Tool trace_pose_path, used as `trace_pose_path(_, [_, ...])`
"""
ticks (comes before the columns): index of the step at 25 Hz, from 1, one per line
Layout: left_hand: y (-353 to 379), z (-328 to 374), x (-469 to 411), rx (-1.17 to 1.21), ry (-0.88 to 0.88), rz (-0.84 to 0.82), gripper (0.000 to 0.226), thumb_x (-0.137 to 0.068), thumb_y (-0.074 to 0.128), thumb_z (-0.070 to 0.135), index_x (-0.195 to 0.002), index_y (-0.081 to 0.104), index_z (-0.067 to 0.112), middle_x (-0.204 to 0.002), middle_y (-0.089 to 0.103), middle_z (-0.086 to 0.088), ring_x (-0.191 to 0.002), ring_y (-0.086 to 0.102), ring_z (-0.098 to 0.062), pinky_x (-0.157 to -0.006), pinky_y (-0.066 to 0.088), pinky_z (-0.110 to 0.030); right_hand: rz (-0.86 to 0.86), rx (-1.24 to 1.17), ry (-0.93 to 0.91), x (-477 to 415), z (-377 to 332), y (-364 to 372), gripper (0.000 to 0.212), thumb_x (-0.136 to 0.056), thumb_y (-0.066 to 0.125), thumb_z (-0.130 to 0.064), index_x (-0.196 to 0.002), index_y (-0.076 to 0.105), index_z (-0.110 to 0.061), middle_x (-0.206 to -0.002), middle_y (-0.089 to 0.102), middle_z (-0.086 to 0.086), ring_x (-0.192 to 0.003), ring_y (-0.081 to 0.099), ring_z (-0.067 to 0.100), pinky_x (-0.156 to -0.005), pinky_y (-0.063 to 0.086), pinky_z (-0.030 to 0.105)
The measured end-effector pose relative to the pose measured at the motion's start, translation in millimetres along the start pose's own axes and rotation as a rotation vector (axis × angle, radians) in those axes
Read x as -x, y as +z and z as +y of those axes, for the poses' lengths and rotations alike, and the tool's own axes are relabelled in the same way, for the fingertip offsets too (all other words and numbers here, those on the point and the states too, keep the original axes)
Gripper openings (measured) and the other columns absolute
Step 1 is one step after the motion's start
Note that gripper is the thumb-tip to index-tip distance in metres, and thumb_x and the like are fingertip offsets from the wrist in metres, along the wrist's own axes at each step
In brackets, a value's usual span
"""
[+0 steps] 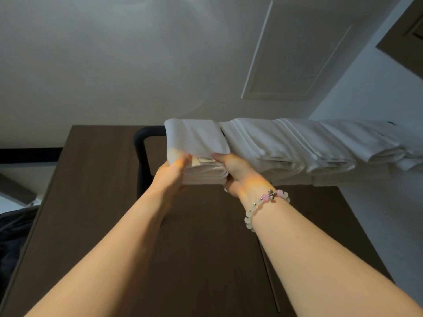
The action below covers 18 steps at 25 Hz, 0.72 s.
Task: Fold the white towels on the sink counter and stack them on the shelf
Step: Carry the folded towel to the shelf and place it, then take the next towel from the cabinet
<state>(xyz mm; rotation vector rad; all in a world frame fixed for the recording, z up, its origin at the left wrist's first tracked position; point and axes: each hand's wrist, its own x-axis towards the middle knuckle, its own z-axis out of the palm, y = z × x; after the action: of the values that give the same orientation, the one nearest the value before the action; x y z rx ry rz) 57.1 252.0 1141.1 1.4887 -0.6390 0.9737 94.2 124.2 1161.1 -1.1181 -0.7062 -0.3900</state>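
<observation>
1. Currently the person is reaching overhead with both arms. The left hand (174,173) and the right hand (234,171) are each gripping the near edge of the folded towel (196,140), with fingers curled round its layers.
2. The folded towel is sitting at the left end of the black shelf (142,154), just beside the stacked towels (288,145) already lying to its right and apparently touching them.
3. The hands are hiding the lower near edge, so it is unclear whether the underside is fully resting on the shelf.
4. Judgement: the placing step is under way and, for this towel, looking close to done.
5. Doing it well is calling for a level, straight push with both hands moving together, so the layers are not shearing and the front edge is lining up with its neighbours.
6. The fingers underneath should be sliding out without dragging the bottom layer forward.
7. The beaded bracelet (265,202) on the right wrist is hanging near the pile, and snagging the cloth is a possible risk.
</observation>
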Motion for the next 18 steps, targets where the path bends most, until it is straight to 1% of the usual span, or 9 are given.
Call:
trace_pose_path(2, [1.3, 4.5, 2.3, 0.024, -0.003, 0.016, 0.036, -0.093, 0.050, 0.033, -0.124, 0.051, 0.016, -0.085, 0.052, 0.005, -0.074, 0.049, -0.008, -0.054, 0.036, -0.022, 0.045, 0.043, -0.038, -6.2, -0.1, 4.8, 0.020, -0.085, 0.064, -0.027, -0.082, 0.063, -0.007, -0.087, 0.067, 0.012, -0.079, 0.061, 0.022, -0.081, 0.051, 0.033])
trace_pose_path(5, [1.7, 9.1, 6.0, -0.001, -0.020, 0.038, 0.033, -0.092, 0.049, 0.035, -0.120, 0.054, 0.017, -0.085, 0.053, 0.002, -0.072, 0.049, -0.010, -0.052, 0.035, -0.021, 0.138, 0.126, -0.062, -10.8, -0.7, 10.2, 0.045, -0.077, 0.069, -0.033, -0.110, 0.064, -0.004, -0.113, 0.065, 0.011, -0.101, 0.063, 0.026, -0.096, 0.049, 0.039])
trace_pose_path(7, [0.1, 8.0, 12.1, -0.020, 0.017, 0.007, 0.029, -0.092, 0.050, 0.038, -0.113, 0.054, 0.018, -0.099, 0.058, -0.001, -0.079, 0.053, -0.011, -0.057, 0.039, -0.021, 0.126, 0.155, -0.063, -9.2, -5.1, 12.4, 0.048, -0.077, 0.068, -0.036, -0.114, 0.063, -0.006, -0.114, 0.066, 0.011, -0.098, 0.065, 0.025, -0.090, 0.052, 0.038])
trace_pose_path(10, [-6.3, -5.6, 24.8, -0.052, 0.034, 0.001, 0.056, -0.090, 0.054, 0.046, -0.134, 0.035, 0.018, -0.134, 0.045, -0.001, -0.109, 0.051, -0.015, -0.084, 0.045, -0.028, 0.081, 0.169, -0.079, 19.8, -9.2, 8.8, 0.032, -0.086, 0.060, -0.048, -0.098, 0.060, -0.019, -0.103, 0.064, -0.002, -0.088, 0.060, 0.016, -0.084, 0.049, 0.033])
trace_pose_path(12, [-13.5, -25.9, 46.2, -0.112, 0.057, 0.057, 0.063, -0.091, 0.054, 0.042, -0.141, 0.026, 0.016, -0.143, 0.036, -0.003, -0.125, 0.043, -0.017, -0.098, 0.037, -0.028, 0.143, 0.271, -0.148, 47.5, 5.6, -3.6, 0.038, -0.086, 0.057, -0.054, -0.105, 0.056, -0.021, -0.097, 0.059, -0.005, -0.085, 0.055, 0.012, -0.077, 0.048, 0.027])
trace_pose_path(14, [-20.8, -63.2, 84.9, -0.340, 0.170, 0.072, 0.055, -0.093, 0.053, 0.035, -0.139, 0.032, 0.013, -0.139, 0.040, -0.006, -0.127, 0.042, -0.017, -0.101, 0.035, -0.025, 0.328, 0.534, -0.238, 85.9, 50.3, -24.5, 0.052, -0.083, 0.060, -0.054, -0.119, 0.051, -0.017, -0.107, 0.058, -0.003, -0.095, 0.056, 0.013, -0.081, 0.045, 0.024])
trace_pose_path(15, [-24.4, -91.3, 116.4, -0.497, 0.236, 0.045, 0.050, -0.093, 0.052, 0.033, -0.136, 0.038, 0.012, -0.136, 0.044, -0.007, -0.125, 0.044, -0.019, -0.102, 0.036, -0.028, 0.408, 0.762, -0.280, 111.4, 87.2, -38.5, 0.049, -0.085, 0.059, -0.051, -0.118, 0.051, -0.015, -0.106, 0.056, -0.003, -0.096, 0.053, 0.013, -0.080, 0.040, 0.021])
trace_pose_path(16, [-26.6, -120.9, 149.8, -0.643, 0.306, -0.001, 0.046, -0.092, 0.050, 0.033, -0.133, 0.043, 0.012, -0.133, 0.048, -0.008, -0.122, 0.047, -0.022, -0.100, 0.037, -0.033, 0.447, 0.986, -0.349, 137.5, 125.8, -53.9, 0.041, -0.088, 0.056, -0.046, -0.113, 0.053, -0.014, -0.104, 0.055, -0.002, -0.095, 0.051, 0.014, -0.077, 0.035, 0.021])
trace_pose_path(18, [-28.7, -188.4, 228.8, -0.863, 0.361, -0.175, 0.045, -0.088, 0.044, 0.034, -0.127, 0.051, 0.012, -0.126, 0.055, -0.008, -0.116, 0.050, -0.027, -0.094, 0.038, -0.038, 0.384, 1.281, -0.445, 198.8, 205.2, -83.7, 0.030, -0.090, 0.049, -0.035, -0.104, 0.055, -0.010, -0.102, 0.057, 0.007, -0.096, 0.052, 0.025, -0.079, 0.035, 0.029])
